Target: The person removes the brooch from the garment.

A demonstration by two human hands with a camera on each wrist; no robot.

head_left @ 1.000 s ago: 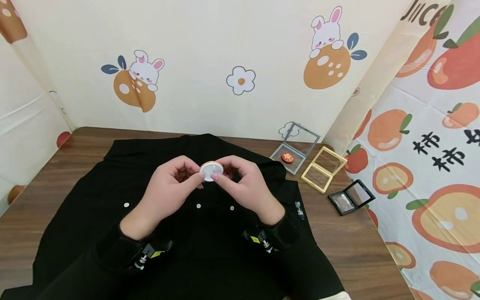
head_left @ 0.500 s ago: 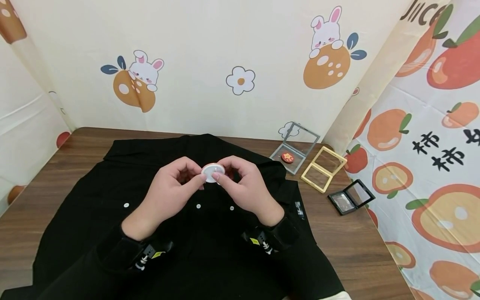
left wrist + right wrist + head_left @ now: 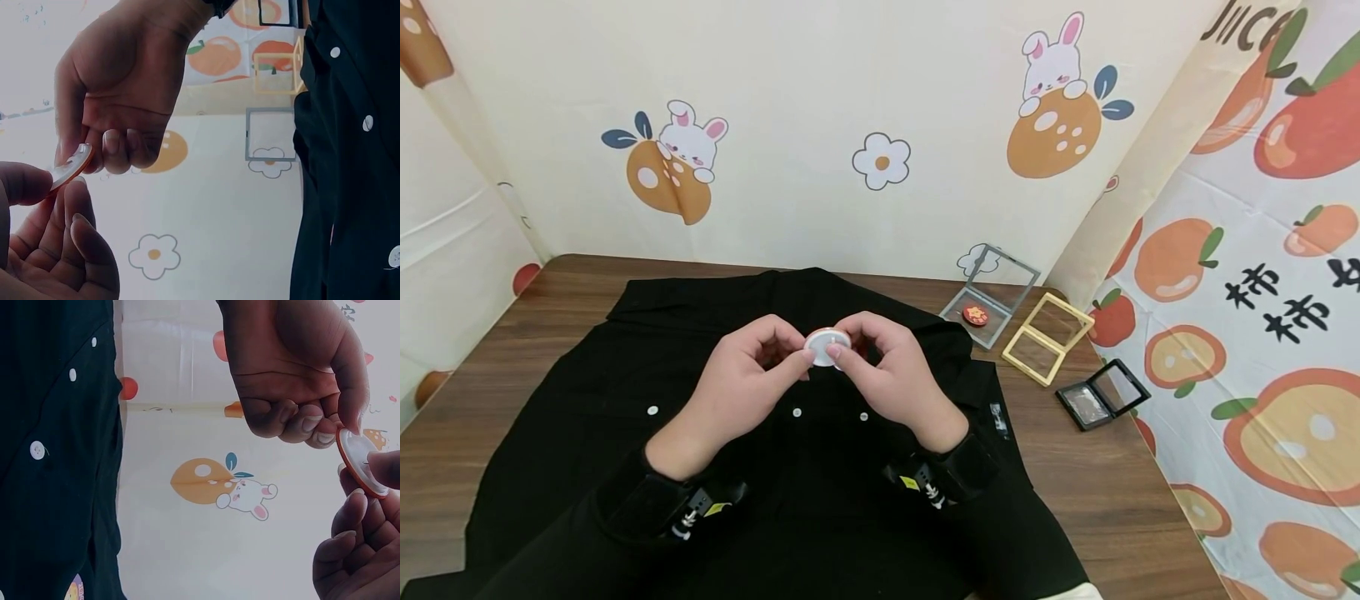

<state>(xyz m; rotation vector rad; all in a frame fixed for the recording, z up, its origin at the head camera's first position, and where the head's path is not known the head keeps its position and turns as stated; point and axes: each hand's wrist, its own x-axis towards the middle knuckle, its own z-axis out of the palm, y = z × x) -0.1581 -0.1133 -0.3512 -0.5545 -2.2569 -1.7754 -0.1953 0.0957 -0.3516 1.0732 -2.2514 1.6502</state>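
Note:
Between both hands, raised over the black shirt (image 3: 572, 442), is a round pin badge (image 3: 822, 345) with its white back facing up and an orange-red rim. My left hand (image 3: 741, 367) pinches its left edge between thumb and fingers. From the other side my right hand (image 3: 891, 358) grips it, the thumb lying across the white back. In the right wrist view a thin dark pin shows on the badge (image 3: 357, 456) beside that thumb. The badge's front faces away from me and is hidden in the head view. The shirt lies spread with its white buttons (image 3: 797, 412) showing.
On the wooden table (image 3: 1097, 492) at the right stand three open display cases: a grey case (image 3: 992, 292) holding a red badge (image 3: 975, 315), a yellow case (image 3: 1047, 338) and a black case (image 3: 1102, 395). Printed cloth (image 3: 790, 75) hangs behind. Another badge (image 3: 75, 589) shows on the shirt.
The badge and my left hand have shifted very slightly to the right. My right thumb has moved a little over the badge's back. Both hands keep their hold; the rest is unmoved.

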